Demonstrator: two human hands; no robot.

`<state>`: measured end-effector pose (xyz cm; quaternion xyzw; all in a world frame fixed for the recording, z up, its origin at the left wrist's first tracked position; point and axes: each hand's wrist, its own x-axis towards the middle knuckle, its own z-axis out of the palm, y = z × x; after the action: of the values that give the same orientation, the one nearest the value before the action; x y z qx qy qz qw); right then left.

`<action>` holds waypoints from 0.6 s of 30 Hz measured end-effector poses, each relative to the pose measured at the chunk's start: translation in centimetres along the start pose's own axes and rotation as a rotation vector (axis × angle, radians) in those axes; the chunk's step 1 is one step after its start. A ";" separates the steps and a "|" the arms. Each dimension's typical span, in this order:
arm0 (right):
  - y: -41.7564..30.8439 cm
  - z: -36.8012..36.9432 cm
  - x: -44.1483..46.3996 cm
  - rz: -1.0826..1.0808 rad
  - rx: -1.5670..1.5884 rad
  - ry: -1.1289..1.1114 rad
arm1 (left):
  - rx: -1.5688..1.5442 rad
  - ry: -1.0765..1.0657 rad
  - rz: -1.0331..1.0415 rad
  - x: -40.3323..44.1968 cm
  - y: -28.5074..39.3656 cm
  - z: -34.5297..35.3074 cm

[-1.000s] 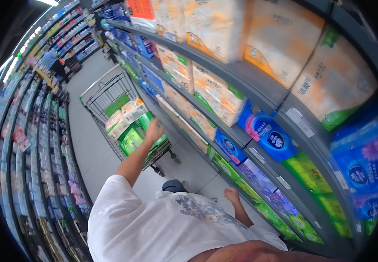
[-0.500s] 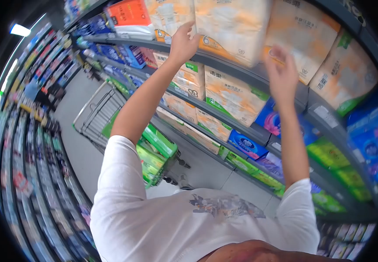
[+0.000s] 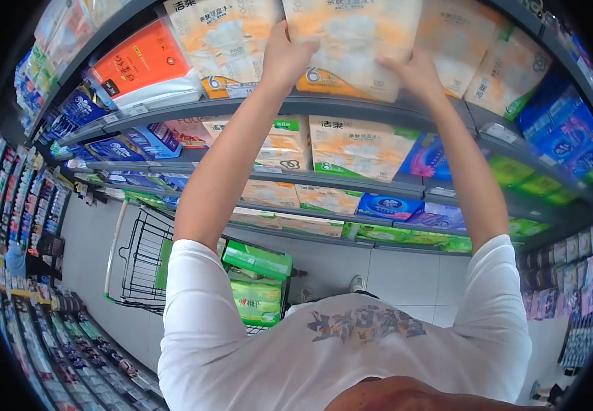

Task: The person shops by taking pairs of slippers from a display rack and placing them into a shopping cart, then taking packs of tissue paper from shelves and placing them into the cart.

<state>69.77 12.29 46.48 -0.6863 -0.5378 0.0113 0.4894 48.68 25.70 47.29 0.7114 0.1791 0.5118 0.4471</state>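
A cream-and-orange pack of tissues (image 3: 355,41) stands at the front of the upper shelf, between my two hands. My left hand (image 3: 286,60) clasps its left side, thumb laid on the front and fingers reaching into the gap beside it. On the opposite side, my right hand (image 3: 416,74) grips the pack's right edge, its thumb on the front face and most fingers hidden behind. A matching tissue pack (image 3: 224,44) is just left of my left hand, and another tissue pack (image 3: 450,48) is behind and right of my right hand.
Below are shelves with more tissue packs (image 3: 355,147) and blue packs (image 3: 389,205). A shopping cart (image 3: 139,250) holding green packs (image 3: 255,301) stands at lower left. An orange-red pack (image 3: 139,65) sits on the upper shelf. A person (image 3: 26,264) is far down the aisle.
My right hand has come in against the right side of the tissue pack, and my left hand has closed on its left side. The view has turned and levelled.
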 end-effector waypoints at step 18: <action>-6.1 -3.3 -5.6 -0.690 -0.099 0.387 | 0.187 0.012 0.166 -8.0 10.0 -6.4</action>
<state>64.72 5.53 49.50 -0.4775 -0.6344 -0.3092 0.5233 37.66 17.59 51.42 0.7594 0.1695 0.5321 0.3338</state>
